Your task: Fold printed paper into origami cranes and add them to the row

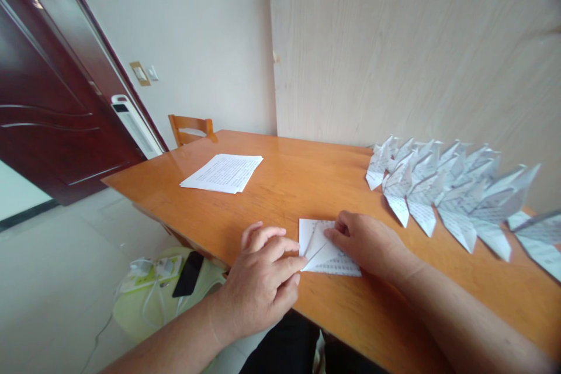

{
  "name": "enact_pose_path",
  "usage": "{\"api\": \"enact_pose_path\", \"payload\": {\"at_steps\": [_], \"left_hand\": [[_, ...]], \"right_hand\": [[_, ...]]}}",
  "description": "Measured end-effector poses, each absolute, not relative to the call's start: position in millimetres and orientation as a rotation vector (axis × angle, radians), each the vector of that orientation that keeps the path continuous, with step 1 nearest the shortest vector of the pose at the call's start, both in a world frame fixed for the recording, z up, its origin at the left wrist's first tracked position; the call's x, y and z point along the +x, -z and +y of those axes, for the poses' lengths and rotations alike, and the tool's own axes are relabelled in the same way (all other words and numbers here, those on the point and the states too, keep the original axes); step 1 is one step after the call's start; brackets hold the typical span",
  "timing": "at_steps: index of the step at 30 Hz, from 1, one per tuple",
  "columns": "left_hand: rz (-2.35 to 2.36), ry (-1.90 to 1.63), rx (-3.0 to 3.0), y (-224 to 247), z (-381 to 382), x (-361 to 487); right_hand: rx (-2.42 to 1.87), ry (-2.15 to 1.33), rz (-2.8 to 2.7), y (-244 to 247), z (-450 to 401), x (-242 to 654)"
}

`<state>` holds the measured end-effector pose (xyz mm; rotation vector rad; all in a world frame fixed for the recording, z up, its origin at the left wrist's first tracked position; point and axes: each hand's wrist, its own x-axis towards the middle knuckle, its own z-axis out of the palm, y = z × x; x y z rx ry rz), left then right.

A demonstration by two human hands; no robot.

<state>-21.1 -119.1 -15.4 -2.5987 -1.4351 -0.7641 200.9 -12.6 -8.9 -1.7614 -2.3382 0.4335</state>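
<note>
A small folded paper (333, 266) with print on part of it lies flat on the wooden table near its front edge. My left hand (269, 274) is at the paper's left side, fingers apart, fingertips at its left edge. From the right, my right hand (366, 242) rests on the paper, its fingers curled and pressed down on the upper right part; what lies under them is hidden. A flap with slanting creases shows between the two hands.
A stack of printed sheets (223, 173) lies toward the table's left. Several folded paper pieces (456, 187) stand in rows at the right. Left of the table, a green stool (127, 315) holds a phone (188, 274) and cables. A chair (191, 125) stands behind.
</note>
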Motion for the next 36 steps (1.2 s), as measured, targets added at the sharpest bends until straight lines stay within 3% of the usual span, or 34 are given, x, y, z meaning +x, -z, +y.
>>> {"api": "enact_pose_path", "payload": {"at_steps": [36], "left_hand": [[-1.409, 0.828, -2.58, 18.7, -120.3, -22.1]], "right_hand": [[-1.737, -0.419, -2.323, 12.0, -12.2, 202.6]]}}
